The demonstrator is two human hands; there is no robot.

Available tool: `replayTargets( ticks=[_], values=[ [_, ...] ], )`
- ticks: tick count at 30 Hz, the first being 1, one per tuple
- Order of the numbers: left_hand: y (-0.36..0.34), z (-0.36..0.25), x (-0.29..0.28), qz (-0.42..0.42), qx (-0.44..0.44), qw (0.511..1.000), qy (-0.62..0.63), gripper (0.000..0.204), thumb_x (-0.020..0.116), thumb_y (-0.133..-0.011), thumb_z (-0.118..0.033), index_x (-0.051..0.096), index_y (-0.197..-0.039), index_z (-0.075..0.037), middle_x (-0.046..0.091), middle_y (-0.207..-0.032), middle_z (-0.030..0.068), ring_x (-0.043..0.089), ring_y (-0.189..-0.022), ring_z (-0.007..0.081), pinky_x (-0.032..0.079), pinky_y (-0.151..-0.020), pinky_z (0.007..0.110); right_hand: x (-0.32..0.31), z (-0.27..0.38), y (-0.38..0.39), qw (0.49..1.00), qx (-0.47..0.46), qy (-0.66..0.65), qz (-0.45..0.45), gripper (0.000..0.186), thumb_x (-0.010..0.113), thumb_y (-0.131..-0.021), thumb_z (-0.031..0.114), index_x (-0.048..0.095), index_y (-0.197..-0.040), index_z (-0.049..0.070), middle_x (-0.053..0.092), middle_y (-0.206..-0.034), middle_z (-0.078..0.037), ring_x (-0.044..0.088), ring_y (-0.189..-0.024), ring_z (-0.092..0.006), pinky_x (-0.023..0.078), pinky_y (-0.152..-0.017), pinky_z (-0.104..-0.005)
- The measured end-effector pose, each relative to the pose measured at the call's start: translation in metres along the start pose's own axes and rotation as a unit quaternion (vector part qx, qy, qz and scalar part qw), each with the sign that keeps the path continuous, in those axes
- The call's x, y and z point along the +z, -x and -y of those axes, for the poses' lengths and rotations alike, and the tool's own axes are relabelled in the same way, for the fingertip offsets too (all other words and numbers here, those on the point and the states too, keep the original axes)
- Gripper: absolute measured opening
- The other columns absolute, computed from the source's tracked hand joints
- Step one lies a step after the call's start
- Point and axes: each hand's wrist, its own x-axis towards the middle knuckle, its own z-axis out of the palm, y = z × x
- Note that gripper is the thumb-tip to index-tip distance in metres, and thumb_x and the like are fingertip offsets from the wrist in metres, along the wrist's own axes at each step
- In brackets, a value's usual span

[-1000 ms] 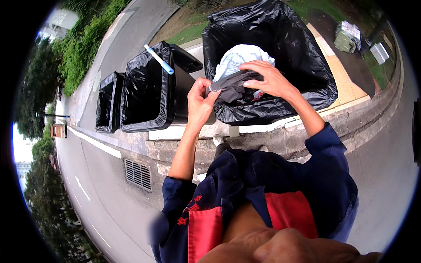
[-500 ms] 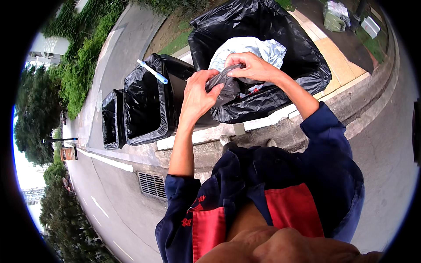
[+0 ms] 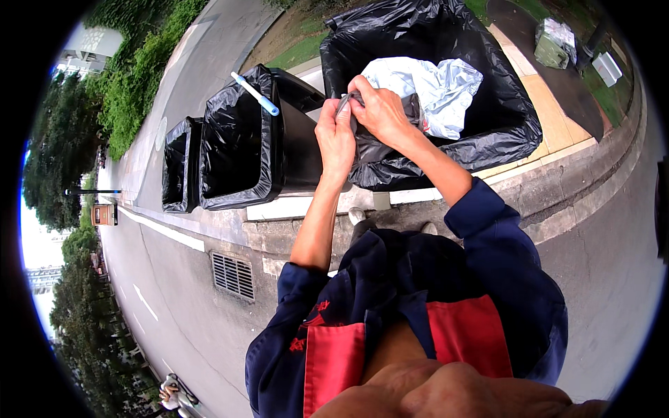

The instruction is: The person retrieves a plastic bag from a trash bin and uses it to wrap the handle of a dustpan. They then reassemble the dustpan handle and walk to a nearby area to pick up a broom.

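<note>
A thin dark-grey plastic bag (image 3: 369, 148) hangs from my two hands over the near left rim of a large bin (image 3: 514, 132) lined with black plastic. My left hand (image 3: 336, 143) pinches the gathered top of this bag from the left. Right beside it, almost touching, my right hand (image 3: 382, 115) is closed on the same bunched plastic. Behind my right hand, a crumpled white plastic bag (image 3: 453, 90) lies in the large bin. The lower part of the grey bag sits partly behind my right wrist.
Two smaller black-lined bins, one middle-sized (image 3: 268, 167) and one small (image 3: 182, 167), stand to the left. A blue-and-white handle (image 3: 256, 95) rests across the middle one. Near the kerb lies a drain grate (image 3: 233, 276). On the road at lower left is a rider (image 3: 174, 396).
My hands have drawn together and bunched the grey bag's top, which was spread between them. The view has shifted a little, and a rider has come in at lower left.
</note>
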Motion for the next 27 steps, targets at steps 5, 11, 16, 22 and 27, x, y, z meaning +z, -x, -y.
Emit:
replayTargets(
  ticks=[5,11,16,22,27],
  values=[
    [0.020,0.015,0.005,0.023,-0.028,0.998,0.041,0.015,0.050,-0.092,-0.014,0.054,-0.084,-0.002,0.040,-0.065,-0.0057,0.034,-0.061,0.0031,0.028,-0.051,0.022,0.033,-0.026,-0.020,0.996,0.083,-0.002,-0.019,0.018,0.054,-0.087,0.021,0.042,-0.095,0.010,0.058,-0.061,-0.016,0.058,-0.059,-0.0381,0.042,-0.052,-0.0460],
    [0.010,0.008,-0.008,0.012,-0.080,0.990,0.118,0.015,0.054,-0.090,-0.015,0.058,-0.090,0.000,0.048,-0.073,-0.0065,0.038,-0.065,0.0023,0.031,-0.057,0.018,0.053,-0.035,-0.049,0.999,0.025,0.039,0.006,0.018,0.046,-0.090,0.025,0.040,-0.100,0.012,0.059,-0.065,-0.020,0.056,-0.064,-0.0448,0.042,-0.056,-0.0535],
    [0.010,0.013,-0.016,0.008,-0.066,0.994,0.092,0.015,0.056,-0.090,-0.015,0.059,-0.088,0.000,0.050,-0.073,-0.0067,0.039,-0.066,0.0024,0.033,-0.059,0.019,0.063,-0.045,-0.069,0.998,0.009,0.051,0.044,0.019,0.049,-0.080,0.013,0.041,-0.096,0.005,0.061,-0.068,-0.021,0.061,-0.070,-0.0413,0.045,-0.060,-0.0515],
    [0.038,0.004,0.002,0.038,-0.058,0.995,0.074,0.020,0.054,-0.091,-0.017,0.054,-0.080,-0.001,0.041,-0.068,-0.0062,0.034,-0.064,0.0043,0.029,-0.057,0.020,0.040,-0.096,-0.079,0.985,0.108,0.128,0.052,0.026,0.057,-0.074,0.010,0.043,-0.095,0.002,0.062,-0.079,-0.025,0.061,-0.080,-0.0437,0.048,-0.070,-0.0508],
    [0.061,-0.007,-0.014,-0.010,0.025,0.995,0.099,0.019,0.054,-0.091,-0.017,0.054,-0.081,-0.001,0.043,-0.074,-0.0038,0.035,-0.067,0.0054,0.029,-0.059,0.020,0.005,-0.156,-0.086,0.953,0.236,0.189,-0.015,0.027,0.050,-0.078,0.012,0.046,-0.100,-0.001,0.061,-0.092,-0.028,0.060,-0.090,-0.0427,0.047,-0.078,-0.0489]
  ],
)
